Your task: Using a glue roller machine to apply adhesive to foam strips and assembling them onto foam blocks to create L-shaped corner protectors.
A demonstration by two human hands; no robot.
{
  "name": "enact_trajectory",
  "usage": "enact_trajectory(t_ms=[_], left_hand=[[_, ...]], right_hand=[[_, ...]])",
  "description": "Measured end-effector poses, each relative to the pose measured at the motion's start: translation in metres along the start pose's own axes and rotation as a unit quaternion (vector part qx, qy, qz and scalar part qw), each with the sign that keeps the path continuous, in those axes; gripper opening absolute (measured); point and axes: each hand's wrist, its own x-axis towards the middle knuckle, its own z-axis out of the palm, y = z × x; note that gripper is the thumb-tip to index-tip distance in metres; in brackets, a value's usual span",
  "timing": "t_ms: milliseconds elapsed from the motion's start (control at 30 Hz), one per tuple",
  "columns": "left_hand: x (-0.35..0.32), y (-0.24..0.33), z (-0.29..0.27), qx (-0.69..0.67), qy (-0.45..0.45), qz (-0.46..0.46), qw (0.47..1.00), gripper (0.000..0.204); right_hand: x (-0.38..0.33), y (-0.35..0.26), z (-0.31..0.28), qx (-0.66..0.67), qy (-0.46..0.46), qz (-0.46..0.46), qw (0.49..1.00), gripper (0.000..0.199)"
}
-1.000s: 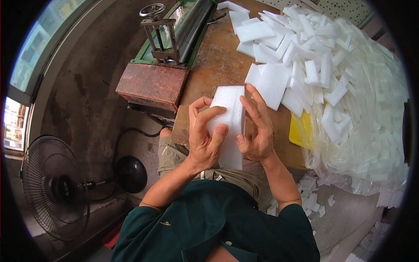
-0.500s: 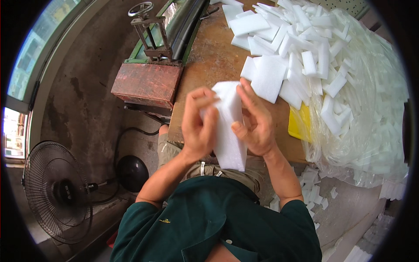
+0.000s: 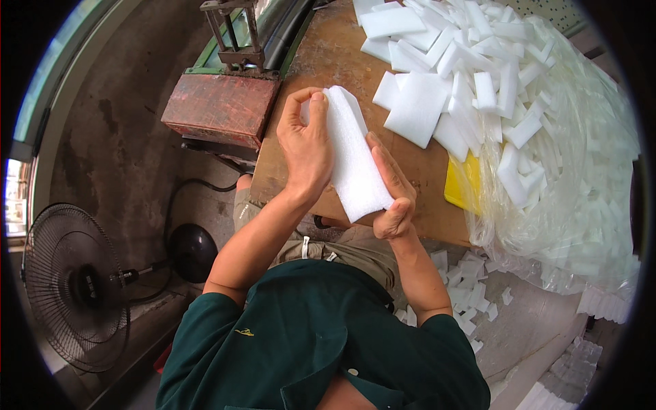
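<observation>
A white foam sheet (image 3: 352, 157), long and rectangular, is held up between both hands over the near edge of a wooden worktable (image 3: 321, 61). My left hand (image 3: 304, 147) grips its upper left edge, thumb and fingertips pinching the top. Along the sheet's lower right edge lies my right hand (image 3: 393, 198), its fingers curled under the bottom corner. Just beyond the hands, a pile of white foam pieces (image 3: 465, 75) covers the tabletop.
A rusty red metal box (image 3: 219, 109) on a green machine stands left of the table. A clear plastic bag full of foam strips (image 3: 581, 191) bulges at the right, over a yellow object (image 3: 461, 184). A floor fan (image 3: 72, 287) stands lower left. Foam scraps (image 3: 471, 287) litter the floor.
The foam sheet has been turned and drawn out lengthwise; my left hand moved up to its top edge and my right hand slid down to its lower corner.
</observation>
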Motion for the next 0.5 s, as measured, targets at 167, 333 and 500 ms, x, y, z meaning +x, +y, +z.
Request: enact_trajectory(t_ms=[167,333,500], left_hand=[[-0.006,-0.001,0.000,-0.024,0.014,0.005,1.000,0.019],[-0.011,-0.008,0.002,-0.034,-0.004,0.032,0.999,0.018],[-0.014,-0.013,0.003,0.013,-0.026,0.073,0.997,0.015]], right_hand=[[0.002,-0.004,0.003,0.017,0.012,-0.010,1.000,0.081],[-0.015,0.004,0.003,0.081,-0.010,0.036,0.996,0.082],[-0.017,0.004,0.005,0.118,0.000,0.057,0.991,0.081]])
